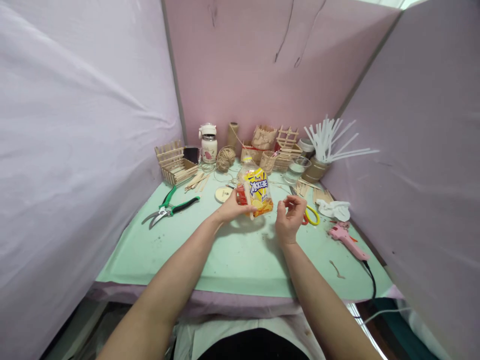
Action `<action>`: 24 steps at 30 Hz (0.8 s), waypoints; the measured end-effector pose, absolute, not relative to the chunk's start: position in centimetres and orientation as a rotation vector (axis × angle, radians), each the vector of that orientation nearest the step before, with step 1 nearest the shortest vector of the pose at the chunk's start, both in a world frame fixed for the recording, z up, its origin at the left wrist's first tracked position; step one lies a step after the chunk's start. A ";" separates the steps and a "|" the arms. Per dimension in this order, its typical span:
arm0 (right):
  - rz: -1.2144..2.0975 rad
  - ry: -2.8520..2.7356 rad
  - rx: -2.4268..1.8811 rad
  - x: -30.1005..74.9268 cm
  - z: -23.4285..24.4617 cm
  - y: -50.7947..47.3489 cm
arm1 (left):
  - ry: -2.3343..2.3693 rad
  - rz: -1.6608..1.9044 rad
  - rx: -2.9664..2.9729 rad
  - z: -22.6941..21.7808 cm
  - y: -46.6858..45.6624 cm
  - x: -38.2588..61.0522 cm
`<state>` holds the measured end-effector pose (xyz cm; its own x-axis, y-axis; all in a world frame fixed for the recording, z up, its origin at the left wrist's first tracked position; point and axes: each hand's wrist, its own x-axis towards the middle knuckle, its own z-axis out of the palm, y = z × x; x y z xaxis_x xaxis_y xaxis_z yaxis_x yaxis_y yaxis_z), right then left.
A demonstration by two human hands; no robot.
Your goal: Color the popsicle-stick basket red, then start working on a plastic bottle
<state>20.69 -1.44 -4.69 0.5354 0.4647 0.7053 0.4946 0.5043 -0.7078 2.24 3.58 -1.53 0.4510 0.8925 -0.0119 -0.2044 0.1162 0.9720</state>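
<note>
My left hand (pixel 234 208) is wrapped round the lower side of a clear plastic drink bottle (pixel 258 187) with a yellow iced-tea label. The bottle is held above the green table, its yellow cap (pixel 247 159) towards the back. To its right my right hand (pixel 290 217) is raised, apart from the bottle, with the fingers curled in. Whatever it may hold is hidden or too small to make out. Just behind that hand lie scissors (pixel 313 215) with yellow and red handles, partly covered by it. A round pale lid or disc (pixel 224 194) lies behind my left hand.
Green-handled pruning shears (pixel 168 207) lie at the left. A pink glue gun (pixel 348 241) with a black cord and a white cloth (pixel 333 209) are at the right. Along the back stand stick baskets (pixel 176 162), a twine ball (pixel 225 159), a water bowl (pixel 296 169) and white sticks (pixel 328 140).
</note>
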 end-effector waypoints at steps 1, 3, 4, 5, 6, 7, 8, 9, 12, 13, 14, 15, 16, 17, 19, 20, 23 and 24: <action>-0.018 -1.067 -1.101 20.6 -4.7 -1.5 | 0.723 0.890 1.161 -1.4 3.5 2.1; -0.014 -1.074 -1.113 20.5 -4.6 -1.6 | 0.717 0.839 1.122 -1.2 3.5 2.0; -0.014 -1.076 -1.123 20.5 -4.6 -1.6 | 0.725 0.819 1.106 -1.2 3.5 1.9; -0.015 -1.076 -1.129 20.4 -4.5 -1.7 | 0.735 0.806 1.095 -1.3 3.5 1.8; -0.017 -1.074 -1.132 20.4 -4.5 -1.7 | 0.742 0.798 1.089 -1.4 3.6 1.8; -0.019 -1.074 -1.133 20.4 -4.5 -1.7 | 0.747 0.795 1.087 -1.5 3.6 1.8; -0.020 -1.075 -1.131 20.4 -4.4 -1.7 | 0.748 0.795 1.088 -1.6 3.6 1.8; -0.020 -1.077 -1.130 20.3 -4.4 -1.7 | 0.747 0.798 1.090 -1.7 3.7 1.9; -0.015 -1.088 -1.126 20.2 -4.3 -1.8 | 0.762 0.825 1.092 -2.0 3.9 2.1; -0.014 -1.090 -1.128 20.1 -4.2 -1.9 | 0.776 0.845 1.097 -2.1 4.0 2.1; -0.017 -1.089 -1.135 20.1 -4.1 -1.9 | 0.790 0.875 1.108 -2.2 4.1 2.2; -0.022 -1.087 -1.150 20.2 -4.0 -2.0 | 0.805 0.910 1.125 -2.3 4.2 2.2; -0.027 -1.088 -1.175 20.4 -3.9 -2.1 | 0.819 0.950 1.149 -2.4 4.4 2.2; -0.031 -1.093 -1.211 20.7 -3.7 -2.1 | 0.838 0.985 1.175 -2.5 4.5 2.2; -0.016 -1.132 -1.309 21.7 -3.2 -2.2 | 0.905 1.044 1.231 -2.6 4.8 2.2; 0.000 -1.159 -1.376 22.4 -3.0 -2.2 | 0.947 1.068 1.259 -2.6 4.9 2.2; 0.058 -1.247 -1.683 25.1 -2.3 -2.0 | 1.047 1.143 1.346 -2.3 4.9 2.1; 0.075 -1.281 -1.813 26.0 -2.1 -2.0 | 1.063 1.163 1.371 -2.2 4.8 2.1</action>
<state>26.04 -1.96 -2.09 0.4641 0.7826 0.4149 0.7291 -0.0715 -0.6807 2.05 4.78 -2.16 0.1490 0.9833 0.1042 0.0157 -0.1077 0.9941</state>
